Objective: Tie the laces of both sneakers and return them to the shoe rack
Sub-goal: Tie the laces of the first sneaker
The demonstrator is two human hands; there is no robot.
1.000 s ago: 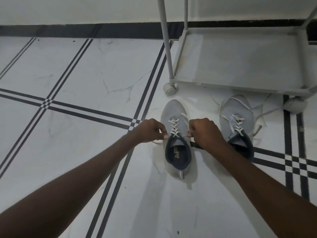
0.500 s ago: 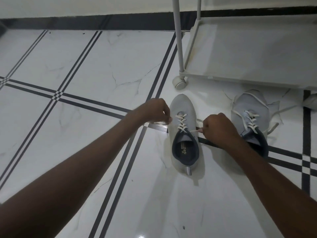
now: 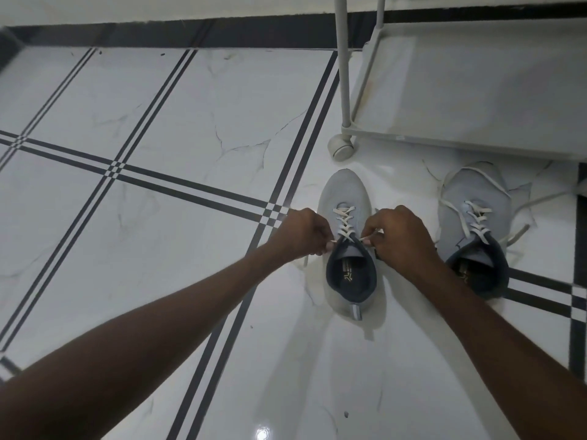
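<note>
A: Where do your hands sit right now?

B: Your left hand (image 3: 305, 233) and right hand (image 3: 401, 238) flank the tongue of the pale grey mesh sneaker with the dark navy lining (image 3: 347, 246), which stands on the glossy white marble floor with black double stripes (image 3: 152, 198), toe toward twelve o'clock. Each hand is clenched on one end of its off-white flat lace (image 3: 344, 222), pulled out to nine and three o'clock.

A: And the other shoe?

B: The second grey sneaker (image 3: 475, 230) stands at three o'clock of the first, apart from it, its loose white lace (image 3: 457, 214) trailing over the upper and onto the floor. Your right forearm crosses just in front of its heel.

A: What's around you?

B: The white metal shoe rack on small round casters (image 3: 476, 90) is at one o'clock, its bottom shelf just beyond both toes. One caster (image 3: 341, 149) sits near the first sneaker's toe.
</note>
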